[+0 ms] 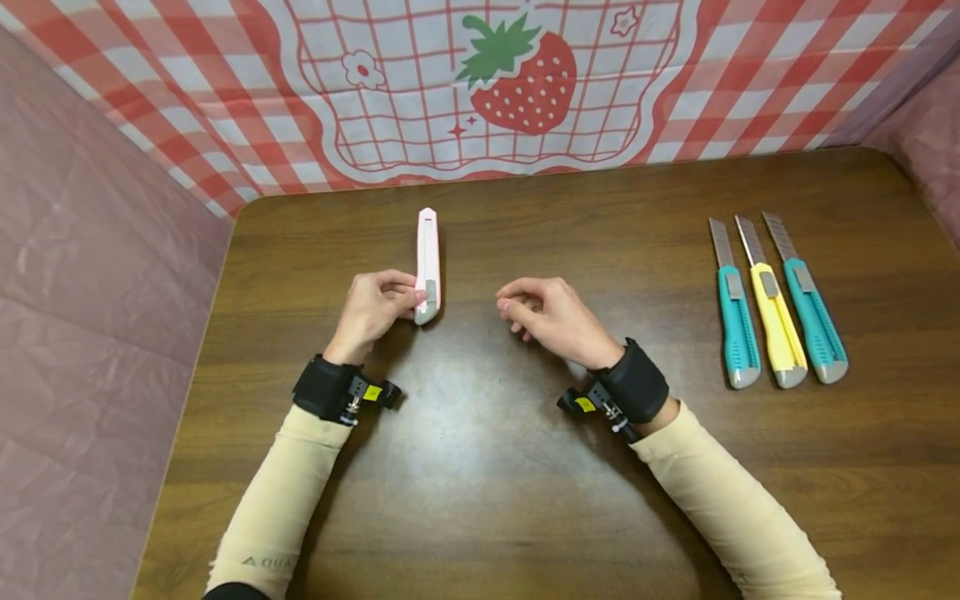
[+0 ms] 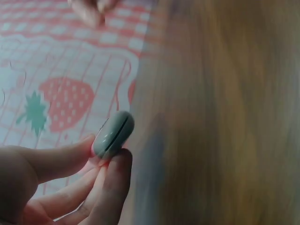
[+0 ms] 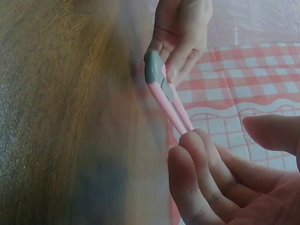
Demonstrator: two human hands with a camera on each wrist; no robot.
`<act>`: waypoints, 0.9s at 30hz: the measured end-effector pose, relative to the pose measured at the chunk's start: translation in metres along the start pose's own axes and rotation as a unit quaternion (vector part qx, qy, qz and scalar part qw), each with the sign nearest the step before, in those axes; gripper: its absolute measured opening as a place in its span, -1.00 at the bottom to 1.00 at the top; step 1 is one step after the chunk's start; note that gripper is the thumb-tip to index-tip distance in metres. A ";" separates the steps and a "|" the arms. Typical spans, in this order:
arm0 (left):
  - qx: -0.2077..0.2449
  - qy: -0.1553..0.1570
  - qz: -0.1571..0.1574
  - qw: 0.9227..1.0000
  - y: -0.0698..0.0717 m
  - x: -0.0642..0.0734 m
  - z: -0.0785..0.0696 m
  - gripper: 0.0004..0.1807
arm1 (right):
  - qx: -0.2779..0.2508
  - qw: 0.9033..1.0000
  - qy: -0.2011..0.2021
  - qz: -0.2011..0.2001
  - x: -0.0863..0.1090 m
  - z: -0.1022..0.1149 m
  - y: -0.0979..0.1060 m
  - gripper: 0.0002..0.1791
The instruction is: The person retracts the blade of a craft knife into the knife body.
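A pink utility knife [image 1: 427, 258] with a grey end cap and grey slider points toward the back of the table, and no blade shows at its tip. My left hand [image 1: 375, 308] pinches it near the grey end between thumb and fingers. In the left wrist view the grey end cap [image 2: 114, 133] faces the camera. My right hand [image 1: 558, 321] hovers to the right of the knife, holding nothing. The right wrist view shows its thumb [image 3: 274, 136] apart from its loosely bent fingers.
On the right side of the brown table [image 1: 480, 500] lie a teal knife [image 1: 737, 325], a yellow knife [image 1: 777, 325] and another teal knife [image 1: 816, 321], side by side with blades out. A strawberry-print checked cloth [image 1: 420, 133] hangs along the back edge.
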State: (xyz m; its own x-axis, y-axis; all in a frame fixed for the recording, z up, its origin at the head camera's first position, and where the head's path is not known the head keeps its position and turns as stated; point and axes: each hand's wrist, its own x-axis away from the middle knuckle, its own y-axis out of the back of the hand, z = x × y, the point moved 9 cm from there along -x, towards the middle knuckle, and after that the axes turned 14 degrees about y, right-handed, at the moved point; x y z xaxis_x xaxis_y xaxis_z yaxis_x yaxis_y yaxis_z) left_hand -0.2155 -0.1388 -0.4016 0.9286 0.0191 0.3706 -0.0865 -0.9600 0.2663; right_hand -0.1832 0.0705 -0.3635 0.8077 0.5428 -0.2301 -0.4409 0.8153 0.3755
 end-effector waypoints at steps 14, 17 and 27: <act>-0.067 0.033 0.002 0.997 0.019 -0.005 0.009 -0.77 | 0.005 1.000 -0.001 0.016 0.000 0.000 -0.003 -0.79; -0.086 0.027 -0.012 0.996 0.022 -0.005 0.007 -0.80 | 0.007 1.000 -0.001 0.021 0.000 0.000 -0.005 -0.79; -0.117 0.010 -0.034 0.992 0.027 -0.006 0.005 -0.83 | 0.017 0.999 0.004 0.034 0.001 -0.001 -0.008 -0.77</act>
State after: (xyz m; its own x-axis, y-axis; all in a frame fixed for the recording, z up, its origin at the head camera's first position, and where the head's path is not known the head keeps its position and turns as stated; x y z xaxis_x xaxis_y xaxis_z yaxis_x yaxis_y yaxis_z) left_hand -0.2213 -0.1666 -0.4010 0.9276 0.0890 0.3627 -0.1086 -0.8650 0.4898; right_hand -0.1793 0.0652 -0.3674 0.7737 0.5978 -0.2098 -0.4809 0.7697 0.4200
